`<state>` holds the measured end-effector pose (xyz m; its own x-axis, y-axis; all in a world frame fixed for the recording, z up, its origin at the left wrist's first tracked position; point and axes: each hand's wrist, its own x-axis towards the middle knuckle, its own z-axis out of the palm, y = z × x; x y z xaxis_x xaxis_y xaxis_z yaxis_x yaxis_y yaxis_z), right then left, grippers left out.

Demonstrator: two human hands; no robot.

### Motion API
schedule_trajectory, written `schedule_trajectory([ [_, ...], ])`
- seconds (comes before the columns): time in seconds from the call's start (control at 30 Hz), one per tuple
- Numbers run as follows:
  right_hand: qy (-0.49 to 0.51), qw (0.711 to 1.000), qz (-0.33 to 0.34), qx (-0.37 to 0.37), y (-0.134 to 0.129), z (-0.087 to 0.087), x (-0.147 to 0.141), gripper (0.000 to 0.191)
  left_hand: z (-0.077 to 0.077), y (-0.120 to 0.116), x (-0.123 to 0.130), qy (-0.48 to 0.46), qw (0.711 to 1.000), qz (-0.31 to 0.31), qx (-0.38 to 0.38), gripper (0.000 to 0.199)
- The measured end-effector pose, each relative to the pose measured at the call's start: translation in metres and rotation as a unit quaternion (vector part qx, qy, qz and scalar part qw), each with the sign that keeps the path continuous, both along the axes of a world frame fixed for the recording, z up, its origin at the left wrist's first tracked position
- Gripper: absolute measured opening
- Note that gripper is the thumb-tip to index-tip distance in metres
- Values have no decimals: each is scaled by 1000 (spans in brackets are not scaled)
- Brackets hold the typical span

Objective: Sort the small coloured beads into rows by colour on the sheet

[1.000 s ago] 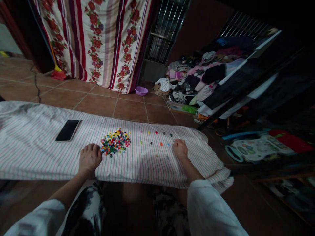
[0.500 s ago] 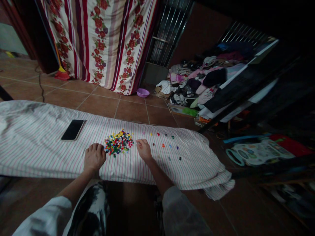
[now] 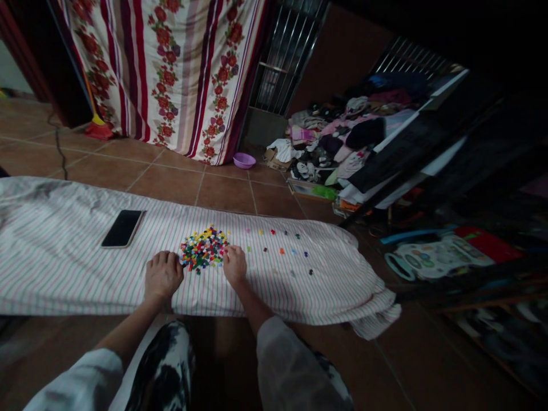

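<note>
Grip contents unclear, 2 hands: right hand (image 3: 235, 266) curled at small multicoloured pieces (image 3: 204, 249), left hand (image 3: 164, 274) beside them (perhaps corralling strays).

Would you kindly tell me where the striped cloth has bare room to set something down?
The white striped cloth is bare left of the black phone and right of the spaced small coloured pieces. It is crowded at the multicoloured heap between the left hand and right hand.
</note>
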<state>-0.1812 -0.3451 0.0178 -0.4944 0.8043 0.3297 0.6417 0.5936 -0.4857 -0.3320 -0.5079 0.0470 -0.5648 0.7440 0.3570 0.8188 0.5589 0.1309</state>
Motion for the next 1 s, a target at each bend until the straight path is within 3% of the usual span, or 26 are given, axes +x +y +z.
schedule_trajectory([
  [0.23,0,1000,22,20,-11,0,4,35,0,0,0,4,1000,5,-9,28],
  [0.8,-82,983,151,68,-22,15,3,36,-1,0,-1,10,1000,9,-21,27],
  [1.0,-70,985,147,61,-24,15,-6,34,-4,0,-2,19,1000,5,-12,26],
])
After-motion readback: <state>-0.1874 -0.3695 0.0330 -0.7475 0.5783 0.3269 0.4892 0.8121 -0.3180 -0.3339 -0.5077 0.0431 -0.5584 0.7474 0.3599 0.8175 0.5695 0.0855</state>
